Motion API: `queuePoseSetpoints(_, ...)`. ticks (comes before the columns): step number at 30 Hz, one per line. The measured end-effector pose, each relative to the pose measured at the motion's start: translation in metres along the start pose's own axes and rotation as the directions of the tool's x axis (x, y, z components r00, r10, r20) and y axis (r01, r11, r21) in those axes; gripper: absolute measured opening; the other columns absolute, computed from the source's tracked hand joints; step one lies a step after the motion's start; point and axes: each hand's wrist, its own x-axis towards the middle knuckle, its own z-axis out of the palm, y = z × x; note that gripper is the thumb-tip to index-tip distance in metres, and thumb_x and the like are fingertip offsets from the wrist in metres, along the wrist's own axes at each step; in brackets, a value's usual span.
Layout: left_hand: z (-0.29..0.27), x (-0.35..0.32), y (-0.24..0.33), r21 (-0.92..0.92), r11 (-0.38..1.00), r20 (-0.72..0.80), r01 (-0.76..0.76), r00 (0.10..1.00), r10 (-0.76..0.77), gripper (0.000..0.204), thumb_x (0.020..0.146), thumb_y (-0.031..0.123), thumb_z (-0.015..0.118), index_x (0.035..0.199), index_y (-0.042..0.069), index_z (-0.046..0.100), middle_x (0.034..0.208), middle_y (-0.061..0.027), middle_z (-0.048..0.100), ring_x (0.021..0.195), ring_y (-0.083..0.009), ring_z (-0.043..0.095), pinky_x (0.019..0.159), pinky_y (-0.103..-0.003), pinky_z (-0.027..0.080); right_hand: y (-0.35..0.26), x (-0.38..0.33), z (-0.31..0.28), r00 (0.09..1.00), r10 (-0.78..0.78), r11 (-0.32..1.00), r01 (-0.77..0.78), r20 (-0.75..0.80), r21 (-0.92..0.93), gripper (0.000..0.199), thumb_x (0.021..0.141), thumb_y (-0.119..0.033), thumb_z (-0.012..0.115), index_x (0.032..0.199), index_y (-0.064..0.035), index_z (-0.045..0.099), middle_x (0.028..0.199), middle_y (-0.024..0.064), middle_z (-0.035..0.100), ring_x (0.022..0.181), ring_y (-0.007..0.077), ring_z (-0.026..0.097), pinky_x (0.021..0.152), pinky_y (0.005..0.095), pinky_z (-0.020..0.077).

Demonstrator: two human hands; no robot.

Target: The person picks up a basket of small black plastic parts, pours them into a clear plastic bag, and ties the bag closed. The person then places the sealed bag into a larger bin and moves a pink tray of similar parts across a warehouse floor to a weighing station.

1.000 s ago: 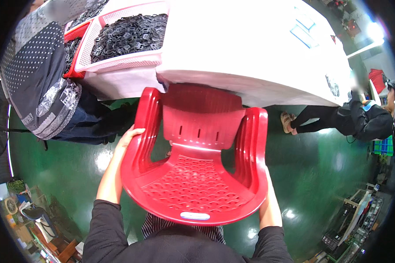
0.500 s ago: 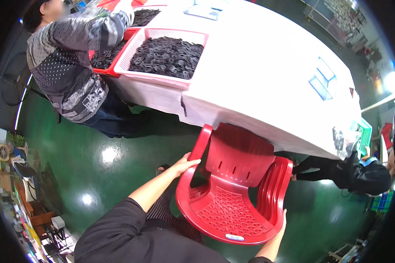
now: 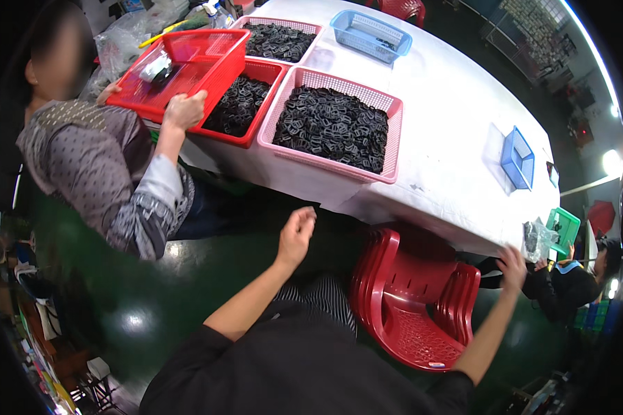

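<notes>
A stack of red plastic armchairs (image 3: 414, 330) stands on the floor at the table's near side, its backrests against the hanging cloth. My left hand (image 3: 297, 237) is in the air left of the stack, fingers loosely bent and holding nothing. Beyond the stack's right armrests, my right hand (image 3: 511, 269) is raised close to the table edge, fingers apart with nothing in them. Neither hand grips the chairs. In front of my left hand, a pink basket (image 3: 273, 140) full of small black buckle-like pieces sits on the white-covered table (image 3: 446, 131).
A co-worker (image 3: 100, 173) at the left holds a tilted red basket (image 3: 208, 41) over another red basket (image 3: 250, 140) of black pieces. Blue baskets (image 3: 339, 28) (image 3: 518, 159) stand on the table. Another person (image 3: 564, 290) is at the far right by a green basket (image 3: 563, 225).
Both my hands have let go of the chair stack, which now stands further right, closer to the table. The co-worker has lifted and tilted a red basket.
</notes>
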Motion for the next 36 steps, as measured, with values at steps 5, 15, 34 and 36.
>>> queuePoseSetpoints(5,-0.034,0.098,0.03,-0.321,0.925,-0.155,0.205,0.952,-0.265,0.062,0.093,0.035,0.053,0.14,0.004,0.027,0.133,-0.0132,0.04,0.113,-0.028,0.047,0.082,-0.044,0.05,-0.018,0.045,0.256,0.932,0.037,0.993,0.005,0.361,-0.114,0.05,0.09,-0.032,0.057,0.131,-0.006,0.046,0.117,0.0118,0.057,0.099,0.0189,0.059,0.076,0.031,0.0499)
queuePoseSetpoints(15,-0.061,0.146,0.006,-0.52,0.831,-0.258,0.198,0.891,-0.374,0.039,0.081,0.007,0.058,0.117,0.014,0.044,0.091,-0.0033,0.053,0.077,-0.0157,0.057,0.066,-0.037,0.054,0.056,0.129,0.403,0.905,0.122,0.979,-0.043,0.408,-0.198,0.043,0.079,-0.007,0.062,0.119,0.0037,0.053,0.096,0.013,0.064,0.074,0.0204,0.062,0.063,0.0321,0.0521)
queuePoseSetpoints(34,-0.016,0.289,0.18,0.792,0.61,0.197,0.007,0.943,-0.267,0.041,0.085,0.04,0.052,0.095,0.002,0.066,0.089,-0.021,0.065,0.086,-0.0399,0.062,0.078,-0.046,0.049,0.015,0.208,0.262,0.966,0.215,0.698,-0.052,0.141,-0.714,0.053,0.076,-0.003,0.058,0.127,0.0044,0.046,0.116,0.0226,0.056,0.105,0.0345,0.057,0.092,0.0392,0.0441)
queuePoseSetpoints(36,-0.028,0.358,0.21,0.606,0.751,-0.207,-0.262,0.86,0.467,0.024,0.082,0.021,0.058,0.091,-0.001,0.061,0.09,-0.0211,0.062,0.089,-0.04,0.059,0.079,-0.045,0.047,-0.045,0.202,0.294,0.992,-0.086,0.417,0.116,0.088,-0.901,0.058,0.079,-0.009,0.063,0.131,0.0019,0.042,0.125,0.0252,0.05,0.115,0.0366,0.049,0.101,0.0415,0.0365)
